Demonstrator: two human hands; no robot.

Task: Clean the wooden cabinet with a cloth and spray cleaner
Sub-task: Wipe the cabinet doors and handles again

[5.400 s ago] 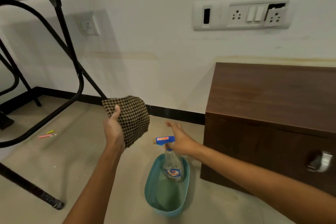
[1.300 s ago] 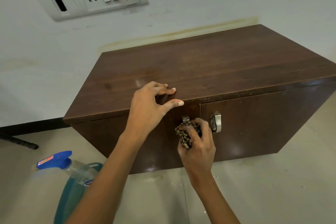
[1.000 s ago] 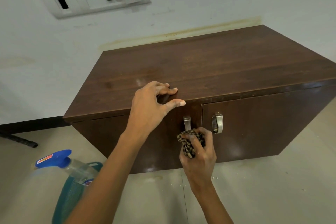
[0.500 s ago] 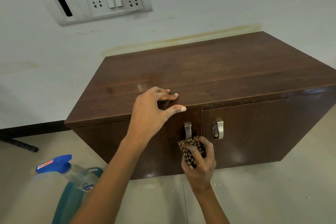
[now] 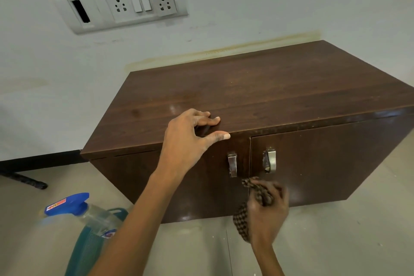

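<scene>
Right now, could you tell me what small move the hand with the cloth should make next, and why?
Probably wipe back up over the handle. The right hand holds the bunched cloth just below it at the door seam, while the left hand braces the cabinet.

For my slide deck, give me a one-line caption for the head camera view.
Left hand braced on the wooden cabinet top edge while the right hand rubs a checked cloth below the door handles.

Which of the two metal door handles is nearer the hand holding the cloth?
The right-door handle: the right hand, bunching the checked cloth, sits just below it. The left-door handle lies slightly further left.
</scene>
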